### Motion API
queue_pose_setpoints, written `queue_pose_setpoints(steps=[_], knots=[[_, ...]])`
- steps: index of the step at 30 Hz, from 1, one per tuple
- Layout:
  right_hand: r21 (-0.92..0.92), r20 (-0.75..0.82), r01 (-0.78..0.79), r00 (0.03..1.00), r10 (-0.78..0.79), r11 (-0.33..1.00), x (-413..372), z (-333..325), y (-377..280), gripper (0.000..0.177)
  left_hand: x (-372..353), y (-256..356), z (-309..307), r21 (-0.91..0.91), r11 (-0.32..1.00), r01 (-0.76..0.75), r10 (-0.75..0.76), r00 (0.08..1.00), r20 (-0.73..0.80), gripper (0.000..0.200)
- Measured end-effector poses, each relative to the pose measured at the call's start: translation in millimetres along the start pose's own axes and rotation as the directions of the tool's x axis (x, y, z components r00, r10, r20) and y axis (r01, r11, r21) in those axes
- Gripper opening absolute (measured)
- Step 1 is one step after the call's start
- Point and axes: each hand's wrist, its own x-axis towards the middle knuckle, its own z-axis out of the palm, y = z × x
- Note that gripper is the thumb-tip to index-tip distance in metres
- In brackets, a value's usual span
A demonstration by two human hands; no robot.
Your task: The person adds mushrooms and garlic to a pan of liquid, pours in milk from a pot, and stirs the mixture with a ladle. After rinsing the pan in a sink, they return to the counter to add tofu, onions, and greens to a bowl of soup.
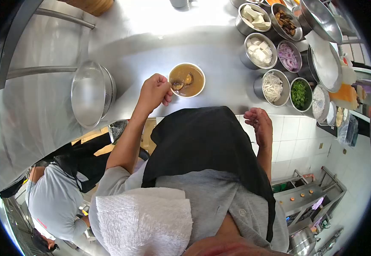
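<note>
A round white-rimmed bowl of brown soup stands on the steel counter, with a few dark-edged slices at its left side. My left hand is right at the bowl's left rim, its fingers curled together in a pinch. Whatever those fingers hold, if anything, is hidden. Off to the right, my right hand hovers by the counter's front edge with loosely bent fingers apart and nothing in them. Nearest to it is a metal tub of white shreds.
On the right stand metal tubs of white cubes, sliced purple onion, chopped greens and browned pieces. Metal strainers lean at left on the steel counter. Another person bends at lower left.
</note>
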Motion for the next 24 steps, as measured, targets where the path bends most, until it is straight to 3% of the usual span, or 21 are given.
queue_pose_setpoints(steps=[17,20,24], knots=[[0.082,-0.162,-0.001,0.987,0.015,0.997,-23,-22,19,0.035,138,87,45,0.044,0.982,-0.186,0.189,0.98,-0.057,0.013],[0.075,-0.193,0.002,0.981,0.013,0.997,-24,-27,23,0.033,181,104,51,0.025,0.968,-0.25,0.25,0.968,-0.011,0.015],[0.07,-0.32,0.092,0.945,-0.065,0.993,-20,-35,20,0.045,231,127,55,0.097,0.955,-0.28,0.273,0.959,0.08,0.021]])
